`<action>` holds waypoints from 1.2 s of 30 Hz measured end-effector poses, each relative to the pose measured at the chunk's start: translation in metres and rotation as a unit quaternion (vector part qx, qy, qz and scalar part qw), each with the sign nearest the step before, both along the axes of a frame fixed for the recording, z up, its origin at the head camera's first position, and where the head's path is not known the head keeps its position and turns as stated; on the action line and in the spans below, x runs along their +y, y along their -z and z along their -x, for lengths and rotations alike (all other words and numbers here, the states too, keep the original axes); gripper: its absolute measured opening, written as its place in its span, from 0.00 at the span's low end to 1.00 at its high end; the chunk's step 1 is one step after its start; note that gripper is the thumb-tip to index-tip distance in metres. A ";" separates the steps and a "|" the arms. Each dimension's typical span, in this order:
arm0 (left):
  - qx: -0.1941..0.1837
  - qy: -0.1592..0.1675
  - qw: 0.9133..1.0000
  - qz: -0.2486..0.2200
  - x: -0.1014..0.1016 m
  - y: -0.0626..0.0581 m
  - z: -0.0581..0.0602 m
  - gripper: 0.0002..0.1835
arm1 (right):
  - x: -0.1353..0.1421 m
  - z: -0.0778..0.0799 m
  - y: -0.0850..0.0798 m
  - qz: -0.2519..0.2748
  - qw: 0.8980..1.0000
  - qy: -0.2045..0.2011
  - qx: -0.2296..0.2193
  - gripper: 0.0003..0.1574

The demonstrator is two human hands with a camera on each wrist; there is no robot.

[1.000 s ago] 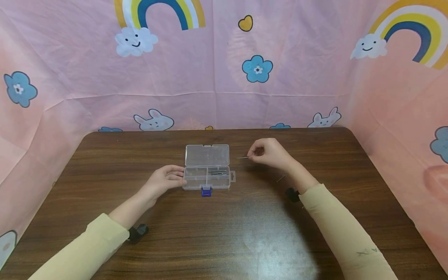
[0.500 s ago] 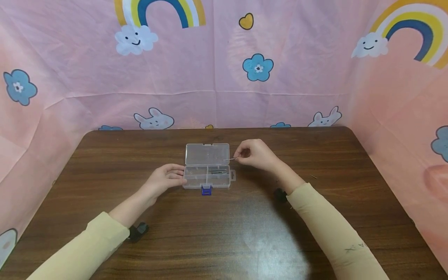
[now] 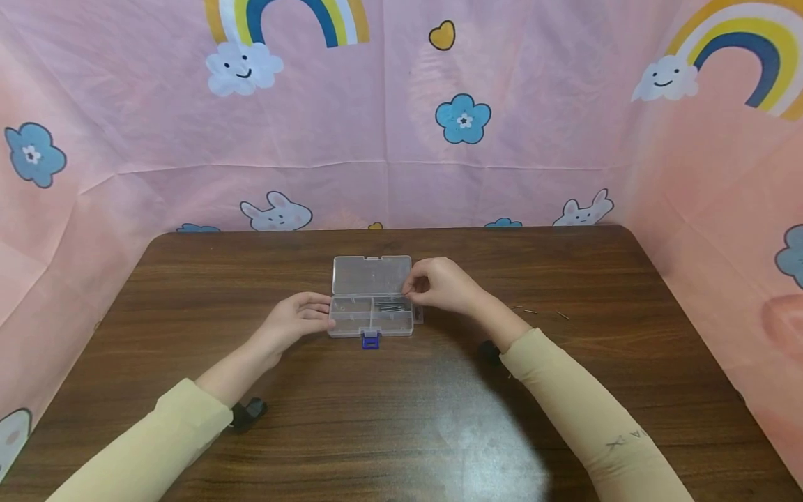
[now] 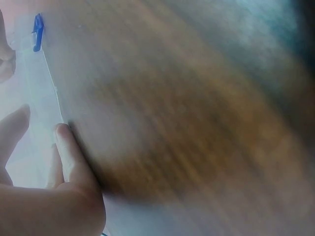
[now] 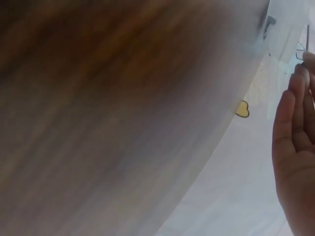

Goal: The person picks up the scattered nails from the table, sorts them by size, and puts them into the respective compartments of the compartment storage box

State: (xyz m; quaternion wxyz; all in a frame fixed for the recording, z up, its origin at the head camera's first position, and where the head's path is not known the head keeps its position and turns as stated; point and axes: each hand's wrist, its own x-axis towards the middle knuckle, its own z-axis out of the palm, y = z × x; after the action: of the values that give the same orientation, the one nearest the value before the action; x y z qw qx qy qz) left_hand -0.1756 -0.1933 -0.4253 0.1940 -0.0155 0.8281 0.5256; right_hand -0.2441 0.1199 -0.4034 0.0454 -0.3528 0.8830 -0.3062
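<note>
A clear plastic compartment box [image 3: 350, 326] stands on the table with its lid [image 3: 371, 276] folded back and a blue latch [image 3: 371, 341] at the front. Several thin metal nails [image 3: 392, 305] lie in its back right compartment. The left hand [image 3: 295, 322] holds the box at its left end, thumb towards the front and fingers further back. Over the back right corner, the right hand [image 3: 442, 284] pinches one thin nail [image 5: 308, 37] between thumb and fingertips; the right wrist view shows it sticking out beyond them. The fingers mostly hide this nail in the head view.
To the right of the box, a few loose nails [image 3: 562, 315] lie on the brown wooden table [image 3: 389, 418], partly near the right forearm. Dark wrist devices [image 3: 249, 414] hang under both wrists. A pink patterned cloth [image 3: 533, 132] encloses the back and sides.
The right hand has moved left with the nail, from beside the box to above its back right corner. Loose nails behind the forearm have come into view. The left hand stays put.
</note>
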 end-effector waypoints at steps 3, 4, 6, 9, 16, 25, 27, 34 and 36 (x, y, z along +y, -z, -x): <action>0.000 0.000 1.000 0.001 0.000 -0.001 0.000 0.34 | -0.003 -0.001 0.001 -0.019 1.000 -0.006 0.013 0.03; -0.001 -0.001 1.000 0.001 0.000 -0.001 0.000 0.34 | -0.004 -0.001 0.001 -0.025 0.999 -0.008 0.019 0.04; -0.001 -0.002 1.000 0.000 0.000 -0.001 -0.001 0.34 | -0.006 -0.002 0.001 -0.037 0.999 -0.009 0.026 0.04; -0.002 -0.003 1.000 0.001 0.000 -0.002 -0.001 0.34 | -0.009 -0.003 0.002 -0.050 0.998 -0.009 0.039 0.04; -0.001 -0.002 1.000 0.001 0.001 -0.001 0.000 0.34 | -0.014 -0.005 0.001 -0.065 0.996 -0.006 0.058 0.03; -0.001 0.000 1.000 0.000 0.000 -0.002 0.000 0.34 | -0.012 -0.004 0.001 -0.059 0.998 0.000 0.031 0.04; -0.003 -0.002 1.000 0.002 0.000 -0.002 0.000 0.34 | -0.010 -0.004 0.000 -0.059 0.998 -0.003 0.027 0.04; -0.008 -0.001 1.000 0.000 -0.002 -0.001 -0.001 0.34 | 0.001 -0.008 -0.005 -0.050 0.998 -0.007 0.030 0.04; -0.008 -0.001 1.000 -0.002 -0.002 -0.001 -0.001 0.34 | 0.006 -0.009 -0.008 -0.047 0.998 -0.003 0.034 0.05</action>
State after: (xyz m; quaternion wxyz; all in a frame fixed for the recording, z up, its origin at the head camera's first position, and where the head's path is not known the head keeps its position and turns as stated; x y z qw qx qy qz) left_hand -0.1743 -0.1948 -0.4242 0.2002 -0.0200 0.8254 0.5274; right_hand -0.2352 0.1260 -0.3952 0.0330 -0.3630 0.8964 -0.2522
